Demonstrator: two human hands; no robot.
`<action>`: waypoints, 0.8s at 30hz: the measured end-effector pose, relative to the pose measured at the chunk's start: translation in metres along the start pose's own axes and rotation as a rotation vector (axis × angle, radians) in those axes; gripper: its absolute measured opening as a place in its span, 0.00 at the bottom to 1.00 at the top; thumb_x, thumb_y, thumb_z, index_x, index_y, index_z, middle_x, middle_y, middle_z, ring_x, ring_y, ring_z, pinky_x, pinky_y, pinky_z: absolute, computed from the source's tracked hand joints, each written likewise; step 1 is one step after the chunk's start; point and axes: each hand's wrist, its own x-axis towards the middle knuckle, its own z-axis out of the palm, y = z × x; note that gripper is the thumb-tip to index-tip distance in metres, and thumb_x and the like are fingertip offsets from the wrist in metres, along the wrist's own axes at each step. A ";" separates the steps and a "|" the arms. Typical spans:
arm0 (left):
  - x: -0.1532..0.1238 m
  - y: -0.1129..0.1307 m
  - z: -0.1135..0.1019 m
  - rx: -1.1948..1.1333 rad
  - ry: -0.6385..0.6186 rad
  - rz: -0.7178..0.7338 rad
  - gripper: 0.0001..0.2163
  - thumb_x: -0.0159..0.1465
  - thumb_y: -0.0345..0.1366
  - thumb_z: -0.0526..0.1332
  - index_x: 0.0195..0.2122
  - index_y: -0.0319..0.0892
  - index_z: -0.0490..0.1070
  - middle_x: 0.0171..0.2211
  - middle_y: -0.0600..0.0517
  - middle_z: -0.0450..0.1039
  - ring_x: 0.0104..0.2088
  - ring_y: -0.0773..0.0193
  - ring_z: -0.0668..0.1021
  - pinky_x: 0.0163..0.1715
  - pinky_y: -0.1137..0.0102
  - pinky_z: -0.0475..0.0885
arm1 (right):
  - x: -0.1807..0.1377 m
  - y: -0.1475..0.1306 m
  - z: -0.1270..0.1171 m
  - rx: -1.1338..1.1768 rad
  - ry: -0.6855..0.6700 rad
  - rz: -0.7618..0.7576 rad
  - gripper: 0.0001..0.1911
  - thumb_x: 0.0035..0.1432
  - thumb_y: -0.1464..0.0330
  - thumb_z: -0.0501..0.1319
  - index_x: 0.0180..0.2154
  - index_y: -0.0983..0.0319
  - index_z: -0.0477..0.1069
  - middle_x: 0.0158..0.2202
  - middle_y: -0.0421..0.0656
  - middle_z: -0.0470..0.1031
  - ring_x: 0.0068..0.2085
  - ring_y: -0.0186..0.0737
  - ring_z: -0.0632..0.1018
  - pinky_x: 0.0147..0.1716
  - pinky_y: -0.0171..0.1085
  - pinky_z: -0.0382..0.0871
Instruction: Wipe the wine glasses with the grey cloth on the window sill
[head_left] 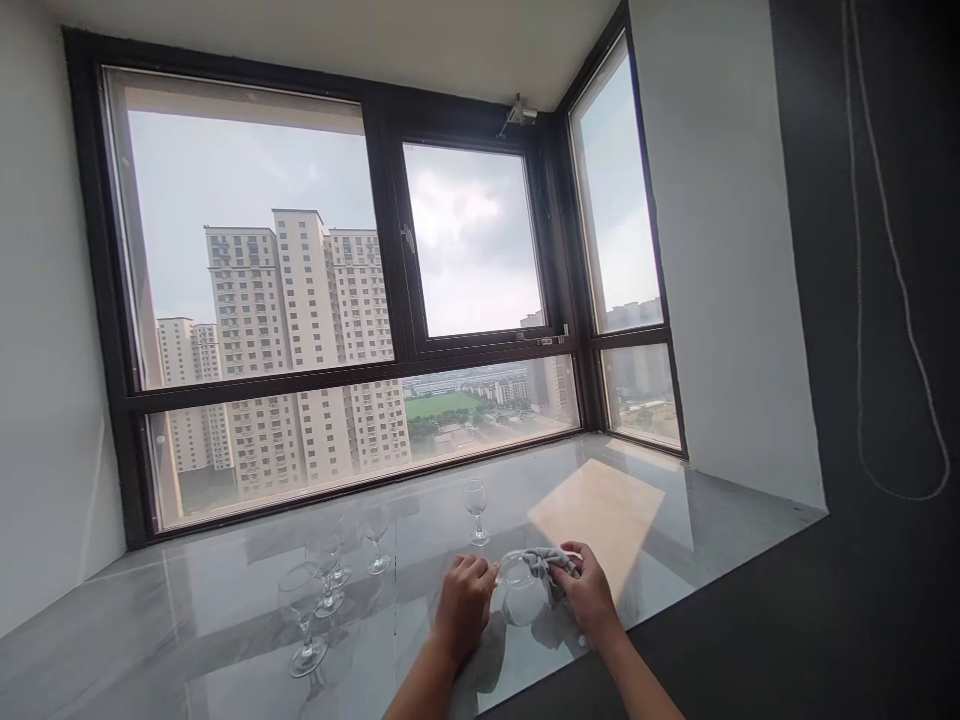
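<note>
My left hand (466,598) is closed at the left side of a round, clear glass vessel (517,600), whose exact kind I cannot make out. My right hand (586,590) pinches a crumpled grey cloth (541,562) against the vessel's rim on the right. Just beyond my hands a small stemmed glass (475,505) stands upright on the glossy sill. To the left, several more stemmed glasses stand in a loose row, among them a near one (304,610) and a farther one (377,530).
The wide grey sill (225,640) reflects the window and drops off at its front edge on the right. Dark window frames (390,240) rise behind it. A white wall (720,250) bounds the right side, where a beaded blind cord (861,300) hangs.
</note>
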 end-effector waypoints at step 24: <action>-0.002 -0.022 0.007 -0.622 -0.013 -0.732 0.22 0.64 0.55 0.53 0.23 0.44 0.69 0.21 0.56 0.67 0.29 0.63 0.69 0.32 0.70 0.59 | 0.000 0.012 0.009 -0.215 0.006 -0.117 0.20 0.41 0.59 0.64 0.39 0.54 0.65 0.31 0.42 0.81 0.35 0.47 0.82 0.36 0.40 0.73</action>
